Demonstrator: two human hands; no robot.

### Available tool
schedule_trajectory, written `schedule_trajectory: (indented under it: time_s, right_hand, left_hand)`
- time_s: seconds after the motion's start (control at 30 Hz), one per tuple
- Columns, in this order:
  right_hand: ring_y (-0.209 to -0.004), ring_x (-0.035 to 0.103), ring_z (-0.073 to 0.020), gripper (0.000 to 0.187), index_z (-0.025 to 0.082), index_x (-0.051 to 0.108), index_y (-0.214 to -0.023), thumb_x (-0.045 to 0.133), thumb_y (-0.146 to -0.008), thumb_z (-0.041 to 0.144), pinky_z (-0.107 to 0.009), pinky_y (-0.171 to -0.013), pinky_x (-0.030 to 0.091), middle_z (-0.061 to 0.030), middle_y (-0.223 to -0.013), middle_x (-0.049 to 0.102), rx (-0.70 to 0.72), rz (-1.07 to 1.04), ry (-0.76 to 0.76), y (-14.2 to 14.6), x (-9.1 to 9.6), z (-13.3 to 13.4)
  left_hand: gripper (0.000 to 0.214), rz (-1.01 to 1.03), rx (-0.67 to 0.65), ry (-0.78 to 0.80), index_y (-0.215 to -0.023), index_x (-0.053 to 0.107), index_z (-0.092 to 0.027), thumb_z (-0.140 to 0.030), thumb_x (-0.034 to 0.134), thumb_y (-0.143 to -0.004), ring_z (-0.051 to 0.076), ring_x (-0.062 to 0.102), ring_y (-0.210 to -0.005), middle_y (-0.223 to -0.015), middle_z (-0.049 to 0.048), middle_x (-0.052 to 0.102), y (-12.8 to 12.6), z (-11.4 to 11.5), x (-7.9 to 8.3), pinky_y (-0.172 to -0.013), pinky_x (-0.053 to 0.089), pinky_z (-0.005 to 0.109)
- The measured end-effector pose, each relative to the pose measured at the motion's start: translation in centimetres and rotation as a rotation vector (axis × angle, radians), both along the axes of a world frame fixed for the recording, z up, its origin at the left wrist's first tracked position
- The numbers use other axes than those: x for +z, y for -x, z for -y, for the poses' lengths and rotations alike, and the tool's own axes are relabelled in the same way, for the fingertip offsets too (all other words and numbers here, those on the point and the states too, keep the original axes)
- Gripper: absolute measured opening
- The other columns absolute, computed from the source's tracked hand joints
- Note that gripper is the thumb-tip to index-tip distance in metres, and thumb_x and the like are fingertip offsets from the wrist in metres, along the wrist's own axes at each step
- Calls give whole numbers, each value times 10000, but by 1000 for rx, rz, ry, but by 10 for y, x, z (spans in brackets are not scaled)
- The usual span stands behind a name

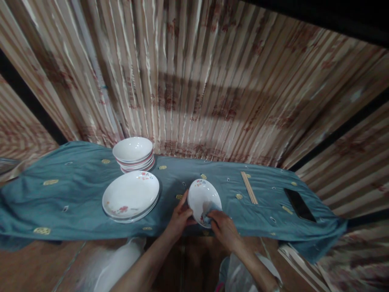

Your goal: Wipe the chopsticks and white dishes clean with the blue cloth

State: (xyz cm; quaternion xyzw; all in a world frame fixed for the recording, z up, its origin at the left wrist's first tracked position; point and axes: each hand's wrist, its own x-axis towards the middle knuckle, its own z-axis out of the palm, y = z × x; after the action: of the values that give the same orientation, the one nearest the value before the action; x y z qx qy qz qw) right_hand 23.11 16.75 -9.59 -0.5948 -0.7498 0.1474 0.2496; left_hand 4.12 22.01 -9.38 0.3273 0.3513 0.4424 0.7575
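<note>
Head view | my left hand (pixel 179 219) grips the tilted white bowl (pixel 202 198) at its rim, fingers curled, just right of the plate stack (pixel 130 196) | my right hand (pixel 224 230) pinches a blue rag (pixel 210 215) against the bowl's inside | chopsticks (pixel 249 187) farther right of the stack

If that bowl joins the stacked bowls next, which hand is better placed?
Probably the left hand: it grips the bowl by its rim, and the stacked bowls sit on its side. The right hand presses a blue cloth inside the bowl.
</note>
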Motion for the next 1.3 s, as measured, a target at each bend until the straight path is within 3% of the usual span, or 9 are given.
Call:
schedule_trajectory:
  time_s: [0.13,0.3,0.53,0.7,0.9,1.1,1.3]
  right_hand:
    - [-993,655,-234,287,232,693,-995,472,-833,148,-397,-923,503,-63,-1035,715,10,-248,33,18,10,7]
    - [-954,668,-207,218,238,709,-954,526,-836,225,-318,-865,526,-39,-994,723,-5,-544,96,39,24,-1]
    - [-975,667,-194,270,231,707,-977,503,-804,196,-309,-892,523,-43,-1036,716,-22,-657,0,55,24,-40]
    - [-1087,618,-194,332,228,685,-1056,451,-835,145,-340,-997,469,-62,-1133,675,21,-479,-171,60,33,-65]
    - [-1170,561,-224,376,181,640,-1147,442,-845,73,-382,-1050,426,-124,-1244,608,54,-99,-237,47,38,-100]
    - [-1110,600,-210,344,166,628,-1130,469,-853,39,-322,-1011,431,-103,-1148,677,-28,269,-104,25,40,-129]
    - [-1062,648,-207,277,174,629,-1141,480,-909,146,-256,-883,450,-105,-1140,700,-219,433,132,1,42,-126]
  left_hand:
    - [977,-27,5,-4,-1514,265,-284,-239,708,-645,179,603,-721,-837,19,680,0,1,4,-653,546,337]
    - [984,-23,9,28,-1507,286,-288,-243,738,-634,156,595,-701,-814,4,669,1,1,13,-625,524,282]
    - [952,-36,10,10,-1500,306,-277,-284,746,-656,184,622,-746,-797,9,660,2,-1,10,-646,551,322]
    - [920,-47,-10,-19,-1506,292,-267,-283,729,-697,197,627,-805,-939,49,684,2,0,8,-688,552,339]
    - [1014,9,-50,-33,-1529,211,-272,-262,716,-650,201,631,-801,-1013,61,694,2,-1,8,-716,547,362]
    - [1083,-19,-50,-12,-1541,157,-235,-271,707,-608,230,635,-832,-1073,84,681,3,-1,11,-708,552,380]
    - [1103,4,-25,-16,-1540,161,-208,-294,731,-600,235,630,-816,-990,68,689,3,-2,4,-690,565,396]
